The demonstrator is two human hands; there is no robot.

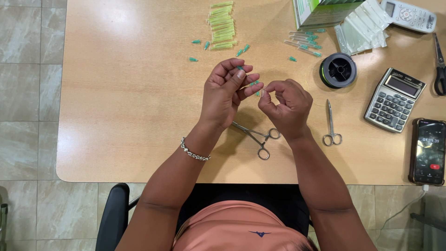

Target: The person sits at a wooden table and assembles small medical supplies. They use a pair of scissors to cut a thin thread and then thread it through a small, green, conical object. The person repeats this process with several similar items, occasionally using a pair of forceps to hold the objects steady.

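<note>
Now your left hand (226, 93) raised above table (130, 116), fingers curled narrow, pinching small green needle cap (240, 68) at fingertips. Your right hand (287, 104) just beside it, fingers folded in tight; second green piece (255, 85) sits between both hands, which hand grips it unclear. Metal forceps (258, 137) lie on table beneath hands. Small scissors (331, 125) near right hand. Loose green caps (200, 49) scattered farther up.

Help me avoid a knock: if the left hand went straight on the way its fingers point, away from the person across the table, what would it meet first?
Probably the row of yellow-green plastic needle sleeves. The left hand points up the light wooden table towards them; small green needle caps lie just beside that line. Height above the table is unclear.
</note>
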